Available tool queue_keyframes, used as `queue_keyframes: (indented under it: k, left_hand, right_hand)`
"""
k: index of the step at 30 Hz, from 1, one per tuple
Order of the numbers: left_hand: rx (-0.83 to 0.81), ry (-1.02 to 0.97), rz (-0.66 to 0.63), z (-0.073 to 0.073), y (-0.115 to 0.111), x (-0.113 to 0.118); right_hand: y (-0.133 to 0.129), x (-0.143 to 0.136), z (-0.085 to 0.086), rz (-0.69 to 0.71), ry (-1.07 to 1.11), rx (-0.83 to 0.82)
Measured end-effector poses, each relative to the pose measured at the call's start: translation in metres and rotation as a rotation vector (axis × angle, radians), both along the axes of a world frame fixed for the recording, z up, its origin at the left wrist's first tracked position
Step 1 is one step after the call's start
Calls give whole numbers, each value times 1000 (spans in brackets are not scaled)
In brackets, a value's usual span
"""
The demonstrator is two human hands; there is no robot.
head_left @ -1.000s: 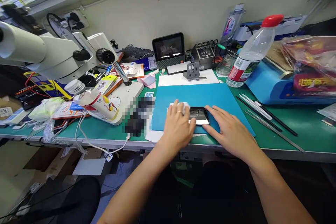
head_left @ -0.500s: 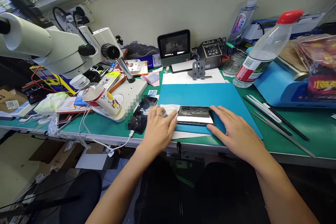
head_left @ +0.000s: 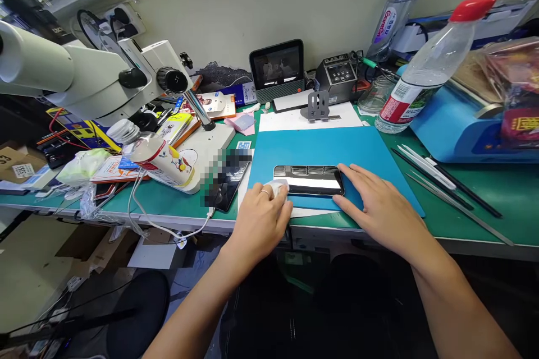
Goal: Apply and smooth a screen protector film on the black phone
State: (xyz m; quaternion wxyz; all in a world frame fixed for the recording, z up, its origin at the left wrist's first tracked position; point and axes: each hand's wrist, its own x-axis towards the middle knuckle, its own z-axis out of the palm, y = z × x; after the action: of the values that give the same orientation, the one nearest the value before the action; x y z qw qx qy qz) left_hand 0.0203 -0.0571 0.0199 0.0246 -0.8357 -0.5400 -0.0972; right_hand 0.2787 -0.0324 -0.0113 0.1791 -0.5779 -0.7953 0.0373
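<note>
A black phone (head_left: 311, 179) with a glossy, reflective face lies flat on the blue mat (head_left: 320, 148), its long side running left to right. My left hand (head_left: 265, 210) is closed on a white cloth (head_left: 278, 185) at the phone's lower left corner. At the phone's right end rests my right hand (head_left: 377, 202), thumb and fingers apart, touching its corners. A second dark phone (head_left: 229, 182), partly blurred out, lies to the left of the mat with a white cable plugged into its lower end.
A microscope (head_left: 105, 78) and a tilted bottle (head_left: 158, 160) stand left. Behind the mat are a small display (head_left: 277, 67) and a grey control box (head_left: 337, 78). Tweezers and thin tools (head_left: 446, 185), a red-capped bottle (head_left: 415, 92) and a blue machine (head_left: 455, 129) are right.
My left hand and the cloth have moved down towards the near edge, uncovering the phone's left end. My right hand stays at the phone's right end. The view has shifted slightly.
</note>
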Motion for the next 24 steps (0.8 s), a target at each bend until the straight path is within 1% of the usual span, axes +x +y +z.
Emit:
queue_keyframes:
  k: [3,6,11,14,16,18,24]
  left_hand:
    - [-19,2,-72,3,8,18]
    - [-31,16,-141,5,13,43]
    - [-7,0,-247,2,17,84]
    - [-1,-10,-270,0,20,97]
    - [3,-12,-271,-2,21,98]
    - [12,-14,-275,-3,21,93]
    - [23,-105,-286,-8,14,65]
  right_hand:
    - [-1,3,0,10,26,-16]
    - [-3,5,3,-4,77,-40]
    - [-3,4,6,-24,118,-57]
    - [-2,4,5,-6,117,-40]
    - [-1,5,4,0,112,-30]
    - [-1,5,3,-4,107,-27]
    - [-3,3,3,7,91,3]
